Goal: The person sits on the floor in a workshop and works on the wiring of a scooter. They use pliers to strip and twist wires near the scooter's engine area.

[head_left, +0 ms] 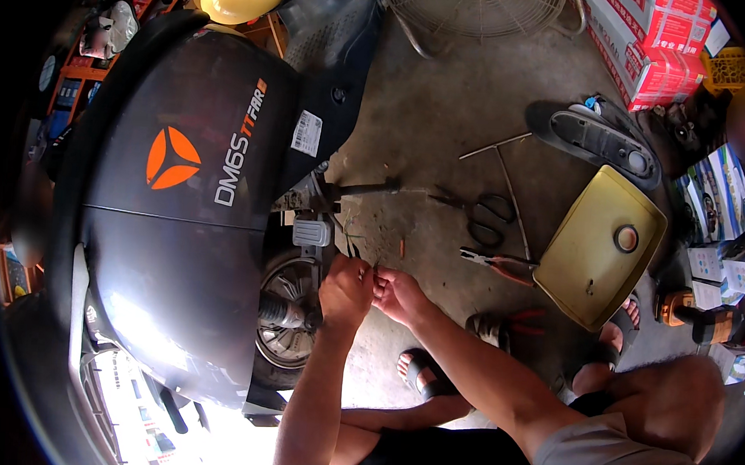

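Note:
Beside the scooter's rear wheel [288,330], my two hands meet low over the floor. My left hand [346,289] is closed, and thin dark wires [352,241] stick out past its fingers. The fingertips of my right hand [398,295] are pinched together against the left; what lies between them is too small to make out. The dark grey scooter body [174,263], with an orange emblem, fills the left side. A grey footpeg [311,232] juts out just beyond my left hand.
On the concrete floor to the right lie black scissors [484,218], a T-shaped metal wrench [511,194], orange-handled pliers [507,266], and a yellow tray [589,310] holding a tape roll [626,239]. Farther off are a black panel [604,144], a fan [480,5] and red-white boxes [655,71].

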